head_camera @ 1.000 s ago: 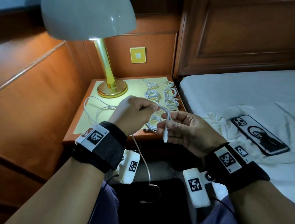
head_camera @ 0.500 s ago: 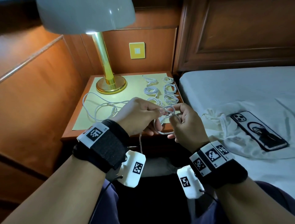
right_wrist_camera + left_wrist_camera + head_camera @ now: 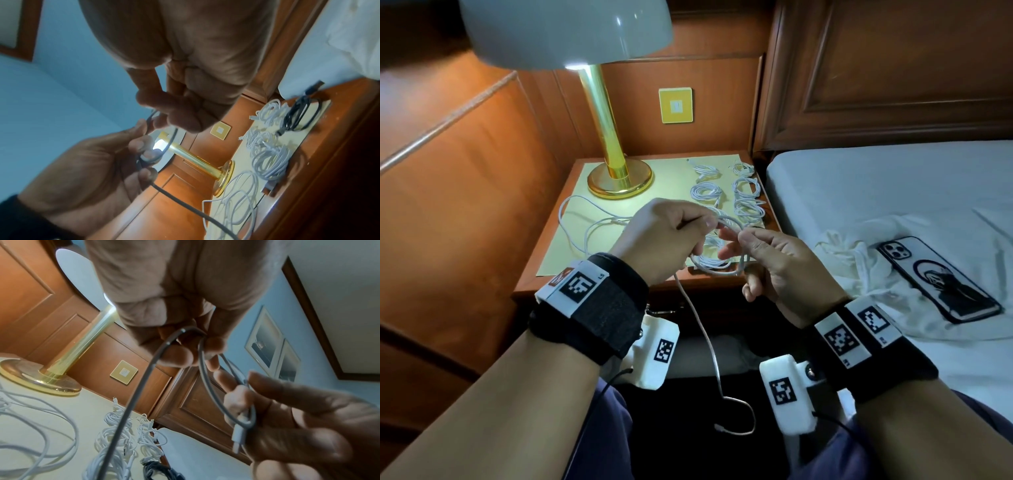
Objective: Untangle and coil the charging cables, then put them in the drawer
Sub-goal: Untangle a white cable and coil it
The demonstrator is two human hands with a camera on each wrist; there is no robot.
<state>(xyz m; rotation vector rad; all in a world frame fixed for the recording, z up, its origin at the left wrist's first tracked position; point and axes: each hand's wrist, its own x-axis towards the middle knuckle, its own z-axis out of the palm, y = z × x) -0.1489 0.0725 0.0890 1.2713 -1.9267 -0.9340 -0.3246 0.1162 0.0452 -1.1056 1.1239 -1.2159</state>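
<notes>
The step in hand looks like coiling: the left hand point(image 3: 671, 236) pinches the top of a small loop of white cable point(image 3: 719, 270), while the right hand point(image 3: 774, 267) has fingers curled round the loop's lower side, the plug end lying across its palm. The loop hangs in the air above the front edge of the surface point(image 3: 599, 291); its free tail point(image 3: 709, 346) dangles to the person's lap. Next comes drawing up that slack and laying another turn — gently, since the thin, smooth, springy cord may uncoil. Finished coils point(image 3: 746, 202) lie along the right edge, a loose tangle point(image 3: 585, 226) at the left
</notes>
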